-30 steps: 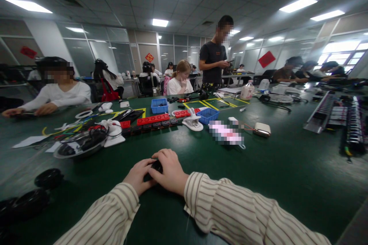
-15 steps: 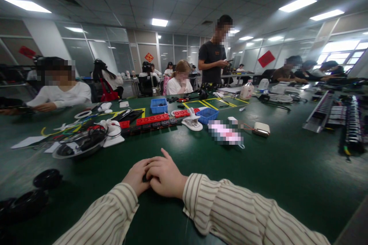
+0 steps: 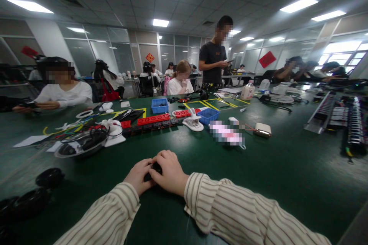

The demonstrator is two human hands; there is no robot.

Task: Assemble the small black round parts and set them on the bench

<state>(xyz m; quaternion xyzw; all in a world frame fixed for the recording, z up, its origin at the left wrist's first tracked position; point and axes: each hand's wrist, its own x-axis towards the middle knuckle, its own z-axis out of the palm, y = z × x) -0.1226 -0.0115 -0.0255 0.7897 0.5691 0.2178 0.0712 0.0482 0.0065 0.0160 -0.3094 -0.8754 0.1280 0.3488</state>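
Observation:
Both of my hands meet over the green table at the lower middle of the head view. Between them is a small dark, glossy object [image 3: 156, 167], mostly covered by fingers, so its kind cannot be made out. My left hand [image 3: 138, 176] curls round its left side, with the fingertips hidden behind the object. My right hand [image 3: 169, 171] is wrapped over the right side and top, its thumb against the near side. Off to the left lie several round black pieces [image 3: 50, 177], apart from both hands.
Beyond my hands lie a clear bowl [image 3: 82, 149] of dark parts, red and black power strips [image 3: 153, 119], a white clip [image 3: 193, 120], blue bins [image 3: 160, 106], a pink pouch [image 3: 227, 134] and a power bank [image 3: 262, 130]. Metal strips [image 3: 320, 113] lie at right. Several people are around.
My right hand's fingers have shifted up and closed over the top; the raised finger has come down. The dark object between the hands now shows more. The view has moved slightly.

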